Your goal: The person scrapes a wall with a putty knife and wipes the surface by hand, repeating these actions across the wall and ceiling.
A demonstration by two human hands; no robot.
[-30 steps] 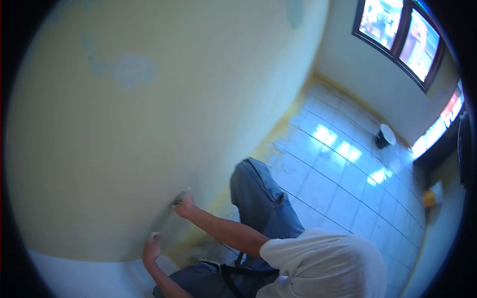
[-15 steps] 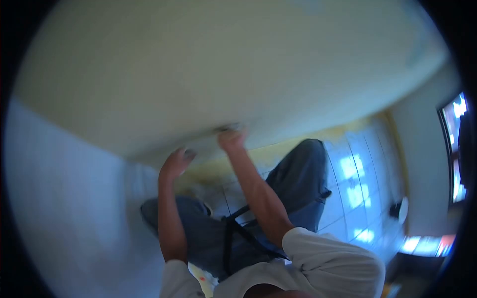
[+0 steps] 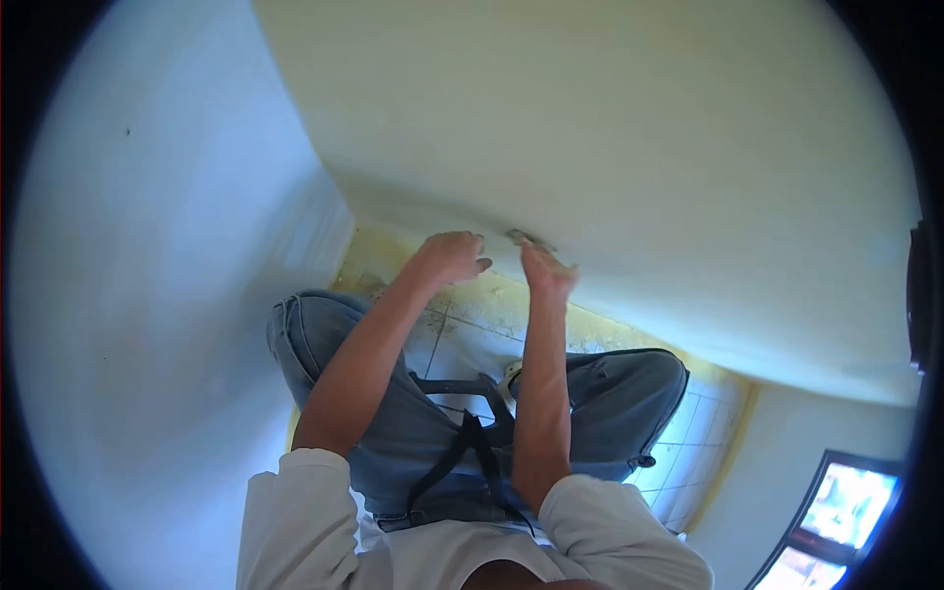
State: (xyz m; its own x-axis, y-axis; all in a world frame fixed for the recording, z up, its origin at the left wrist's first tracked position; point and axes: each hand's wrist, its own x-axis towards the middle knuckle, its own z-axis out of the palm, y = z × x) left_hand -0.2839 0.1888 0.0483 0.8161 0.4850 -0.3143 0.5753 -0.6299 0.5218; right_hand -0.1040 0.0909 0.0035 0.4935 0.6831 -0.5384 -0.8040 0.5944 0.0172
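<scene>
My right hand (image 3: 551,270) is raised against the yellowish wall (image 3: 610,128), its fingers closed on a thin, flat greyish piece (image 3: 531,240). That piece lies against the wall low down; its exact kind does not show. To its left, my left hand (image 3: 452,259) hovers just off the same wall, with fingers curled and thumb bent inward. Whatever sits between those fingers, if anything, is hidden. A gap separates the two hands.
A pale bluish wall (image 3: 157,246) meets the yellowish one in a corner at left. Below, my bent knees (image 3: 629,393) straddle white floor tiles (image 3: 462,349) with a dusty yellow border (image 3: 492,295). Dark straps (image 3: 472,442) hang at my waist. A window (image 3: 846,501) is at lower right.
My view has turned, so the corner and bluish wall take up more of the left side. Both hands appear farther right, the right one still holding the flat piece against the wall.
</scene>
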